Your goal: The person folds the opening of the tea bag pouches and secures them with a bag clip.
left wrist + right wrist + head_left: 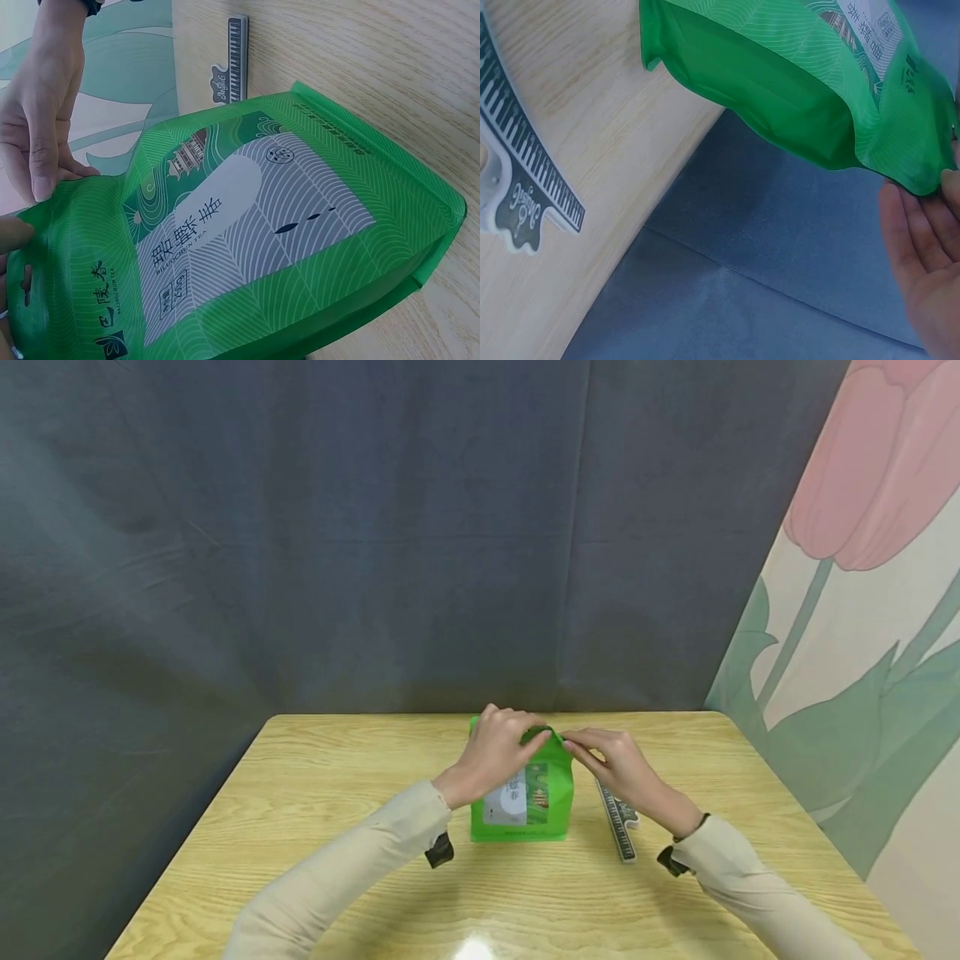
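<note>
Green tea pouch (522, 793) standing upright mid tabletop (337, 793), a ruler (617, 821) just beside it. Left hand (491, 757) curled over the top edge, gripping; right hand (618, 766) pinching the top's right corner with fingertips. Likely light, thin, slick film, crumpling easily. Best held along the stiffer sealed top strip, not the soft bulging sides.

I sit at a light wooden table (315, 827) with visible grain; a glare spot shows at its near edge. A creased dark grey curtain (337, 527) hangs behind. To my right stands a wall panel (862, 635) painted with a pink tulip.
</note>
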